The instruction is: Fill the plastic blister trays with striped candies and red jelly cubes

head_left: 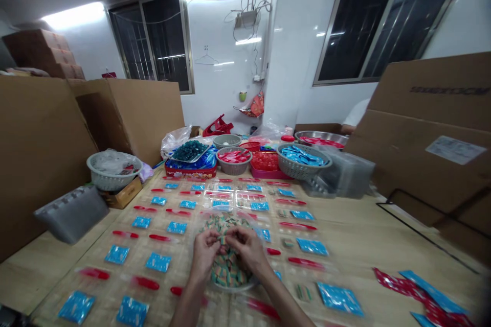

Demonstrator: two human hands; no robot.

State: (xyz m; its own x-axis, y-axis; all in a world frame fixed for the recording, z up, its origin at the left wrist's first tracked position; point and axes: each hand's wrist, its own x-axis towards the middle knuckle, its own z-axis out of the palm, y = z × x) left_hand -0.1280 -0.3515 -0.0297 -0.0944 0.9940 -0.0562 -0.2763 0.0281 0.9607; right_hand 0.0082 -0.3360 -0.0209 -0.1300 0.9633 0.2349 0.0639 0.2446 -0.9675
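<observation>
Left hand (205, 251) and right hand (250, 248) — raised directly over the shallow clear plastic bowl (231, 289), fingertips drawn together, both pinching one small green-and-orange striped piece (222, 239) between them. Finer detail of the grip lost to motion blur.

Heap of multicoloured striped pieces (227, 272) inside the bowl, directly beneath the hands.

Clear plastic blister trays (130, 260) spread over the pale wooden table (368, 235) on every side of the bowl, pockets partly loaded.

Square blue foil sachets (158, 262) in tray pockets left, right and beyond the bowl.

Slim red sticks (146, 282) in pockets beside the sachets.

Grey woven plastic basket (303, 169) heaped with blue sachets, well beyond the bowl and to its right. More baskets and red tubs alongside, contents too small to tell.

Stack of grey plastic trays (72, 213) well left of the bowl, tilted.

Brown cardboard boxes (38, 153) standing far left of the bowl, with others far right.

Loose strips of red and blue sachets (418, 294) — right of the bowl, well apart, lying flat on bare table.
</observation>
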